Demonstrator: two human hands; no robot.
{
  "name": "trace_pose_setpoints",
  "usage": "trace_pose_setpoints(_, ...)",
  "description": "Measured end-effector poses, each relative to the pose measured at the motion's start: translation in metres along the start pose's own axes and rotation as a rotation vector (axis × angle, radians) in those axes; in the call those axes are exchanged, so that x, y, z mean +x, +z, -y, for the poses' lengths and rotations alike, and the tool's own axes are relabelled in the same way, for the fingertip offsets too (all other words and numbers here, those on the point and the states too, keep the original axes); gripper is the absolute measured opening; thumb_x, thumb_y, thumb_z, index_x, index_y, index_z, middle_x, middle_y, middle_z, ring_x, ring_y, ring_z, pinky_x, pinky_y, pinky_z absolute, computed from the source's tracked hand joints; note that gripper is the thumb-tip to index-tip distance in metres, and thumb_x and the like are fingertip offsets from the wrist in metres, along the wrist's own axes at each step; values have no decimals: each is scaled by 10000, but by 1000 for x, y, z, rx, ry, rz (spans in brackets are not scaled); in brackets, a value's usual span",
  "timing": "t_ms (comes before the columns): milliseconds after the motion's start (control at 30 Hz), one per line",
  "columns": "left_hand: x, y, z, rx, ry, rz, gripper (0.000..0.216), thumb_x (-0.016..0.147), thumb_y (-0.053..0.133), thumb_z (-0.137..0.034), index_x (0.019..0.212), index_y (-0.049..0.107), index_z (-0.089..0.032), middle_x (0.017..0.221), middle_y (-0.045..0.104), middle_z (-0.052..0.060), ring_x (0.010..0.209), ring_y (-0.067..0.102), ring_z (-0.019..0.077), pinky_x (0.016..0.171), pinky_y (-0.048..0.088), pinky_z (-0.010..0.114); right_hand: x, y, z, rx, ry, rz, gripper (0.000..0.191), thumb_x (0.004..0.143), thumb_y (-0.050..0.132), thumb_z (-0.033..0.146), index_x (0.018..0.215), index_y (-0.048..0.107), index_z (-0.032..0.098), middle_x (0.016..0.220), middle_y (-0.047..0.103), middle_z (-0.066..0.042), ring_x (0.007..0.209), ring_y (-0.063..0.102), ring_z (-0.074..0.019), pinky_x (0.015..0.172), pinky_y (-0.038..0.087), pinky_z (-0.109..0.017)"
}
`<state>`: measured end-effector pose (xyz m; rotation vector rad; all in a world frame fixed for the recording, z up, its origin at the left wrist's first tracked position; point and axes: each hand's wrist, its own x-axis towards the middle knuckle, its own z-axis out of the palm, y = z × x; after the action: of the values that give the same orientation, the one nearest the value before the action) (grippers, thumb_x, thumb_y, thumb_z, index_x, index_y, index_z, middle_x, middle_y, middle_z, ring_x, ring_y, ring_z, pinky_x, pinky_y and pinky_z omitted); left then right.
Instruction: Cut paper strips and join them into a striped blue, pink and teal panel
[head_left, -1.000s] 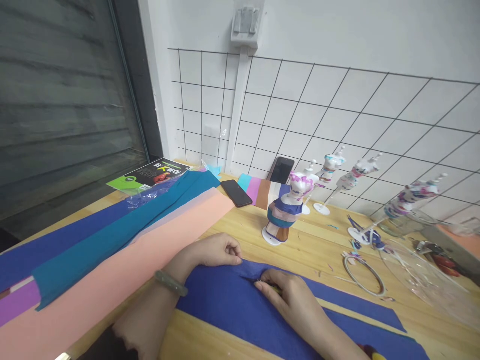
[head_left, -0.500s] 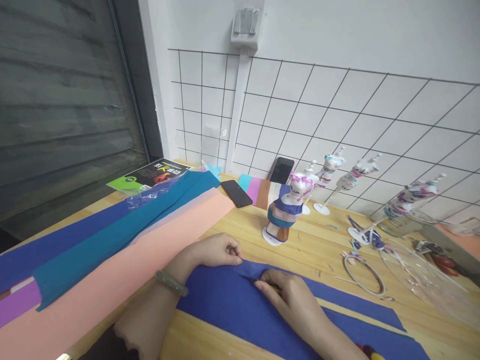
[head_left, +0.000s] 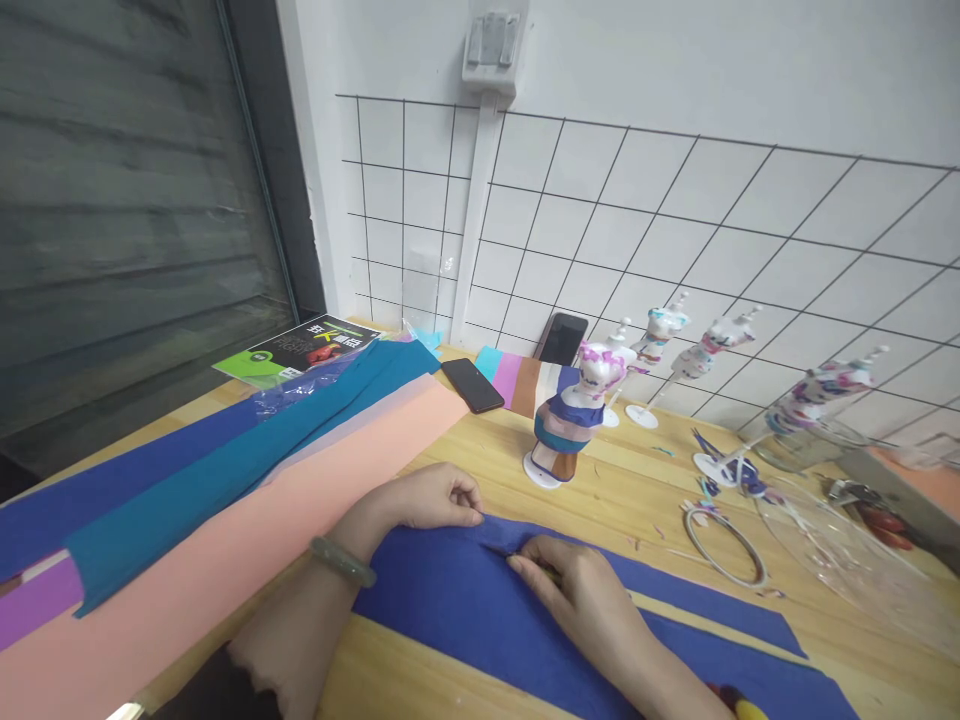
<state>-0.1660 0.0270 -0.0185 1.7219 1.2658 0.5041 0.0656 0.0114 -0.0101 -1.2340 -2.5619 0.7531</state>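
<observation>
Blue sheet (head_left: 450, 590) on the table's (head_left: 420, 685) near side, split from its right end. Left hand (head_left: 439, 497): fingers pinched on its far edge, likely steadying it. Right hand (head_left: 581, 590): fingers clamped round a dark-tipped tool (head_left: 498, 549), likely for control.

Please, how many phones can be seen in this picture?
2. One phone lies flat on the table, by the end of the peach sheet; another leans by the wall.
</observation>
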Motion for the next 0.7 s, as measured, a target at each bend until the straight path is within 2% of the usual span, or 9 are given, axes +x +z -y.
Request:
trace_pose_setpoints(267,0,0,-1,1,8,3,213,705,647,-313,844,702,-161,634,596,-34,585,513,109,539,380,189,-23,-15,-10,-55,85,14,295,930,407,429,788,593,249,743,692,-5,696,649,-199,615,414,-268)
trace_pose_setpoints(400,-2,-1,-2,5,19,19,263,693,667,-323,895,712,-161,612,578,-39,565,501,105,525,371,188,-52,-20,-31,-25,145,4,299,922,406,480,841,599,266,820,710,-23,760,664,-224,641,450,-287)
trace_pose_setpoints(533,-3,0,-4,24,32,11,264,690,677,-306,903,715,-157,599,555,-44,562,485,99,516,357,183,-80,-18,-59,17,184,41,256,848,538,508,967,595,288,975,716,-35,863,668,-250,729,494,-310)
trace_pose_setpoints(700,-3,6,-10,77,50,-26,301,694,674,-303,958,710,-161,704,608,-15,659,535,125,579,401,198,-98,-20,-78,20,208,-4,208,853,541,477,948,602,302,963,720,-26,852,678,-249,729,513,-303)
